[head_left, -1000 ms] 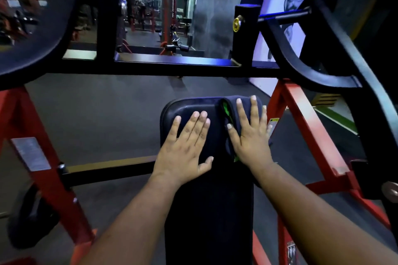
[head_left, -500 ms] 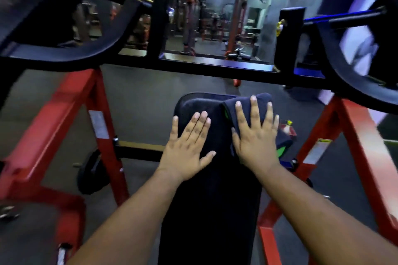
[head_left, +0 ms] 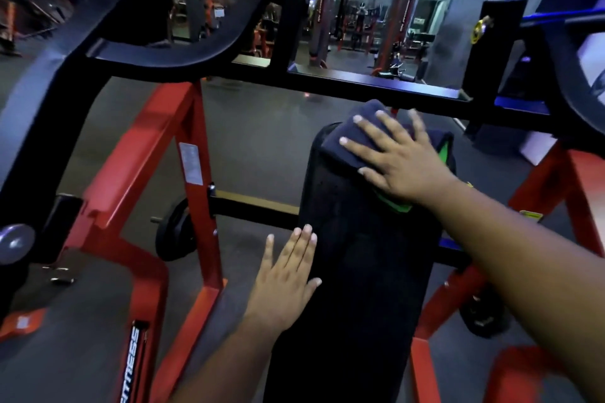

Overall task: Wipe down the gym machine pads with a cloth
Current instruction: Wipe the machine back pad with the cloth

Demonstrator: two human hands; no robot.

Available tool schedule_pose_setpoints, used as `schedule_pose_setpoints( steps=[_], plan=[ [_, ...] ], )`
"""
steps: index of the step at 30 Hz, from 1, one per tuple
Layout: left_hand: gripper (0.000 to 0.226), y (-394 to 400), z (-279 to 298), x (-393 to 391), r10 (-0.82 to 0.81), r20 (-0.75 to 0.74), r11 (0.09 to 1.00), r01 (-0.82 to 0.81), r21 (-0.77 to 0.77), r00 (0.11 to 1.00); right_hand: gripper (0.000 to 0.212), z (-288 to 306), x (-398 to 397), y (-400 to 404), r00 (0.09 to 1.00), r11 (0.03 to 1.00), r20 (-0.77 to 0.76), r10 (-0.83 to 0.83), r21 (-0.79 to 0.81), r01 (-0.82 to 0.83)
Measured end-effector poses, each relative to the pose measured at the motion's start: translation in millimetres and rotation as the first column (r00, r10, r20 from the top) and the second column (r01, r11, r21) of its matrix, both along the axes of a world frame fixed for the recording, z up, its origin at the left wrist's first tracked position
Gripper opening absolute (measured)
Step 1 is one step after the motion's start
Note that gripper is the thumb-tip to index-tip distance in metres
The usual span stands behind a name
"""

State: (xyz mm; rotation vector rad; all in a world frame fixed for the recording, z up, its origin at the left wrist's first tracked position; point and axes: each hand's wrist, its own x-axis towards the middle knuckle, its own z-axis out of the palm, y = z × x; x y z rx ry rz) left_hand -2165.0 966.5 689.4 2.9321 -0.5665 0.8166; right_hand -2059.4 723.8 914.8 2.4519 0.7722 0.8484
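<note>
A long black machine pad (head_left: 360, 258) runs away from me in the middle of the view. At its far end lies a dark blue cloth (head_left: 353, 137) with a green edge. My right hand (head_left: 399, 163) presses flat on the cloth with fingers spread, reaching across toward the pad's far left corner. My left hand (head_left: 288, 281) lies flat with straight fingers against the pad's left edge, nearer to me, holding nothing.
Red frame legs (head_left: 193, 180) stand left and right of the pad. A black crossbar (head_left: 360, 85) runs just beyond the pad's far end, with curved black arms (head_left: 183, 52) above. A weight plate (head_left: 175, 232) sits low on the left. Other machines fill the background.
My right hand has slid the cloth left across the pad's far end. My left hand has drawn back toward me to the pad's left edge. The camera has swung left.
</note>
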Motion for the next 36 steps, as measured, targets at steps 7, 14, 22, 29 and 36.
schedule_pose_setpoints(
  steps=[7, 14, 22, 29, 36],
  plan=[
    [0.084, 11, -23, -12, -0.005, -0.051, 0.999, 0.003, -0.033, 0.999, 0.059, -85, -31, 84, 0.997, 0.959, 0.057, -0.047, 0.283, 0.029],
    [0.098, 20, -36, -35, 0.002, -0.113, 0.998, 0.006, 0.067, 0.994, 0.057, -53, -8, 64, 0.983, 0.987, 0.098, 0.154, -0.068, -0.148],
    [0.099, 19, -43, -40, 0.002, -0.112, 1.000, -0.002, 0.005, 0.994, 0.053, -154, -57, 73, 0.982, 0.970, 0.025, 0.190, 0.150, -0.191],
    [0.099, 29, -14, -36, -0.050, -0.103, 0.997, 0.055, 0.049, 0.993, 0.070, -76, -35, -11, 0.991, 0.996, 0.095, 0.093, -0.009, -0.093],
    [0.102, -15, 40, 2, -0.033, -0.063, 0.999, 0.033, -0.003, 0.997, 0.073, -142, -77, -9, 0.978, 0.896, 0.068, -0.196, 0.417, 0.151]
  ],
)
